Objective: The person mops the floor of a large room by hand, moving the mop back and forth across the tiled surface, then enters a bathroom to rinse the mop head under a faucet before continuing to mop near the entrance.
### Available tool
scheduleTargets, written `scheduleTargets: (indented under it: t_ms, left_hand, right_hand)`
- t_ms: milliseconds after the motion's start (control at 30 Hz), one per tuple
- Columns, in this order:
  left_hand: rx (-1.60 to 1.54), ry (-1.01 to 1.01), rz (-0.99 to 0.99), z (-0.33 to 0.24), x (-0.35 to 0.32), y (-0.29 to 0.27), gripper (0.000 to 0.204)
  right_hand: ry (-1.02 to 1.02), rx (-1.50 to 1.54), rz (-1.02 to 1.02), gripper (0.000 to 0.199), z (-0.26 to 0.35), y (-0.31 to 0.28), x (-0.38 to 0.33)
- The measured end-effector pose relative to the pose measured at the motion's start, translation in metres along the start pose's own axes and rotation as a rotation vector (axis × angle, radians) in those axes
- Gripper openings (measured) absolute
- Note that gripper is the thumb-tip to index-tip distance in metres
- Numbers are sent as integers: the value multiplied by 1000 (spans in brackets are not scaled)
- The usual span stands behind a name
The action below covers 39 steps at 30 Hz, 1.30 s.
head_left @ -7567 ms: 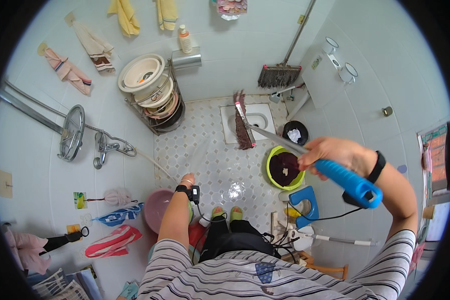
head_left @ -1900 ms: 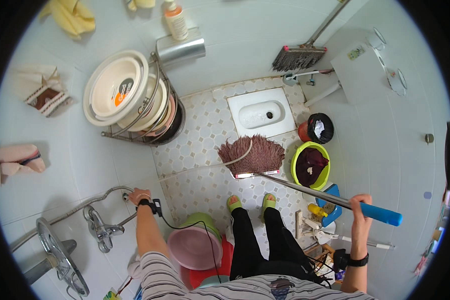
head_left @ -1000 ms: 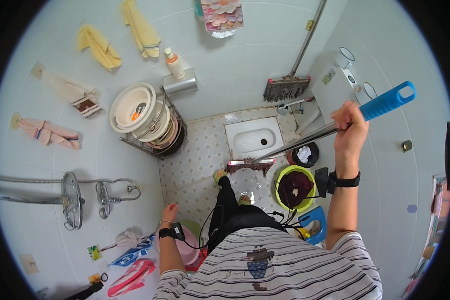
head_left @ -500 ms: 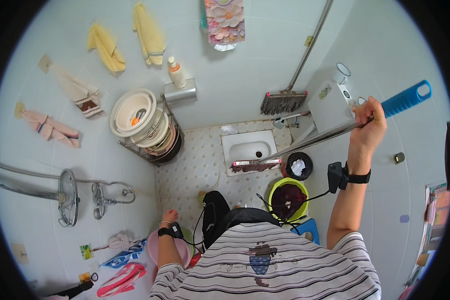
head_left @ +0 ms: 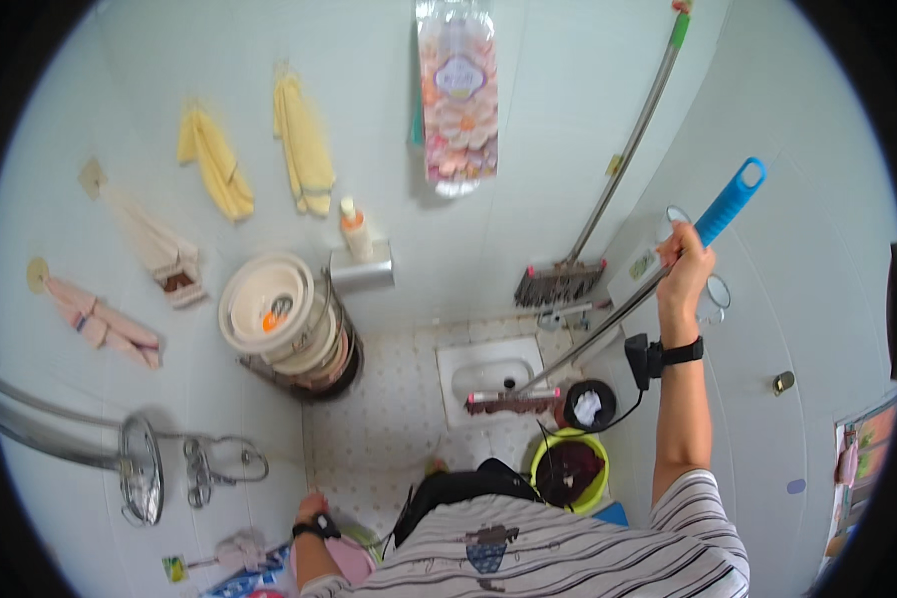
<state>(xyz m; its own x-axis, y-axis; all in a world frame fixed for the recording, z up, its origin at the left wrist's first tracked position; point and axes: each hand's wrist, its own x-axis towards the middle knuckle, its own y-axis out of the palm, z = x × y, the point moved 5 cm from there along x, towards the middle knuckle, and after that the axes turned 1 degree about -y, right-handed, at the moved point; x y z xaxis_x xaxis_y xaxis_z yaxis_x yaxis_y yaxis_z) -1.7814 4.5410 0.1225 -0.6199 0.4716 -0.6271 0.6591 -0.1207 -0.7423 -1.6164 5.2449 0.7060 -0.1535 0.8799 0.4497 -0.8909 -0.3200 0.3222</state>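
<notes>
My right hand (head_left: 688, 274) is wrapped round the metal pole of a mop (head_left: 608, 329), just below its blue grip. The pole slants down to the left. The mop's wide head (head_left: 513, 402), with dark brown strands, lies across the near part of the white squat toilet (head_left: 455, 367). My left hand (head_left: 311, 504) hangs low on the left, above a pink basin (head_left: 347, 558); its fingers are blurred, and nothing shows in it.
A second mop (head_left: 608, 199) leans in the far right corner. Beside the toilet stand a black-lined bin (head_left: 590, 404) and a yellow-green bucket (head_left: 598, 483) with dark cloth. Stacked basins (head_left: 269, 299) fill a rack at left; a shower head (head_left: 142, 468) juts from the left wall.
The view has tilted up, so the room sits lower in the picture. My right hand and the mop's grip have swung left, and the pole stands steeper. The mop head remains over the toilet.
</notes>
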Motion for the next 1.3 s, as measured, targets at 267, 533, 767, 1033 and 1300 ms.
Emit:
scheduleTargets:
  t_ms: [267, 533, 767, 1033, 1300]
  left_hand:
    - [-494, -365, 77, 19, -10, -7, 25]
    - [-565, -367, -134, -124, 54, -126, 24]
    - [-648, -259, -361, -246, 72, -225, 23]
    - [-674, -240, -465, -295, 66, -262, 22]
    - [-658, -267, -454, -294, 79, -269, 21]
  right_hand:
    - [47, -66, 76, 41, -61, 48, 81]
    - [-34, 82, 419, 48, -77, 132, 182]
    - [150, 195, 468, 53, -94, 212, 283]
    - [277, 233, 371, 55, -139, 266, 345]
    - [333, 156, 234, 52, -147, 287, 391]
